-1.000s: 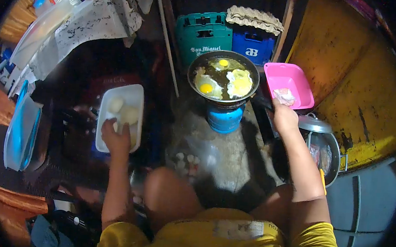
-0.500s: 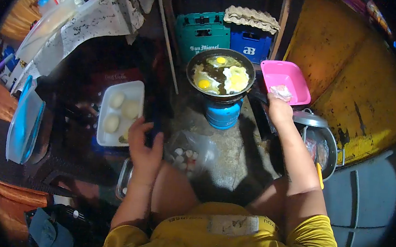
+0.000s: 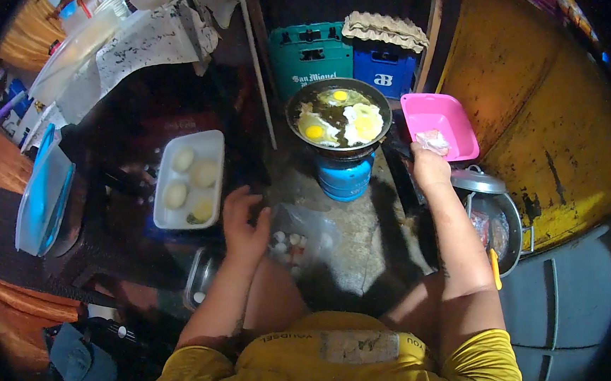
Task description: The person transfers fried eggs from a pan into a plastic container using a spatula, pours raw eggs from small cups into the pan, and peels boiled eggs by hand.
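Observation:
My left hand [image 3: 245, 225] is empty, fingers apart, just right of a white tray [image 3: 167, 216] holding several pale round pieces [image 3: 175, 194]. My right hand [image 3: 431, 165] is closed at the near edge of a pink basin [image 3: 459, 123], by the black pan handle; what its fingers grip is hard to make out. A whitish crumpled piece [image 3: 432, 140] lies in the basin beside my fingertips. Left of it, a black pan [image 3: 297, 130] with eggs [image 3: 362, 124] frying in oil sits on a burner over a blue gas canister [image 3: 345, 178].
Green [image 3: 308, 53] and blue [image 3: 385, 68] crates stand behind the pan, with egg cartons [image 3: 386, 30] on top. A pot [image 3: 513, 237] with a lid [image 3: 477, 181] is at the right. A bag of eggshells [image 3: 320, 235] and a clear container [image 3: 200, 279] lie near my knees.
My left hand has come out of the white tray and moved right, its fingers now apart. My right hand has stayed by the pink basin.

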{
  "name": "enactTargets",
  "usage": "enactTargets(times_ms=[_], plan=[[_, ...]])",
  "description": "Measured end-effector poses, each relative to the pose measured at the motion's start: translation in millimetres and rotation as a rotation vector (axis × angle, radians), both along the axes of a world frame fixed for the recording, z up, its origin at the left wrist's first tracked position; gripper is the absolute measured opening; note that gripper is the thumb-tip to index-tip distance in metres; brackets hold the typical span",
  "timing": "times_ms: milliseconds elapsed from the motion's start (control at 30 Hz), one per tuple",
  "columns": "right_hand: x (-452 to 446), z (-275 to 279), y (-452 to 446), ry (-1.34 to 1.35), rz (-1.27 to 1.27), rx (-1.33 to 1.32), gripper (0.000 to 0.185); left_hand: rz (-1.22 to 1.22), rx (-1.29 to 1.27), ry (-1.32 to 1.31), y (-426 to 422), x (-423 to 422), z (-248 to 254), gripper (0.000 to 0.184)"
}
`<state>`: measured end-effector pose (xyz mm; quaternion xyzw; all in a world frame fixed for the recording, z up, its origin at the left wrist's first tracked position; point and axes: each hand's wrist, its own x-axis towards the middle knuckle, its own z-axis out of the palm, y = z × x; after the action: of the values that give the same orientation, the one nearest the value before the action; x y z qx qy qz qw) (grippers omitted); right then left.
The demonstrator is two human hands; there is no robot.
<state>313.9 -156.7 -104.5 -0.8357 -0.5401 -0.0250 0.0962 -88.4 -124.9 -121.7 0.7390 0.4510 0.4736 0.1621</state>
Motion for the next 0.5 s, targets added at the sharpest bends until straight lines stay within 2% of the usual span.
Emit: enactTargets(times_ms=[67, 167, 267, 500], plan=[[2.9, -3.1, 1.7, -0.001, -0.001, 0.004, 0.021, 0.017, 0.052, 0.116, 5.2, -2.5, -7.6, 0.029], [2.4, -1.5, 2.1, 0.018, -0.018, -0.008, 0.022, -0.005, 0.133, 0.128, 7.7, 0.6, -7.1, 0.031], [1.5, 1.6, -0.7, 0.015, -0.003, -0.003, 0.022, -0.002, 0.014, 0.1, 8.6, 2.4, -13.7, 0.031], [2.6, 2.5, -1.8, 0.009, 0.014, 0.029, 0.022, -0.005, 0.084, 0.186, 6.8, 3.9, -11.0, 0.03]])
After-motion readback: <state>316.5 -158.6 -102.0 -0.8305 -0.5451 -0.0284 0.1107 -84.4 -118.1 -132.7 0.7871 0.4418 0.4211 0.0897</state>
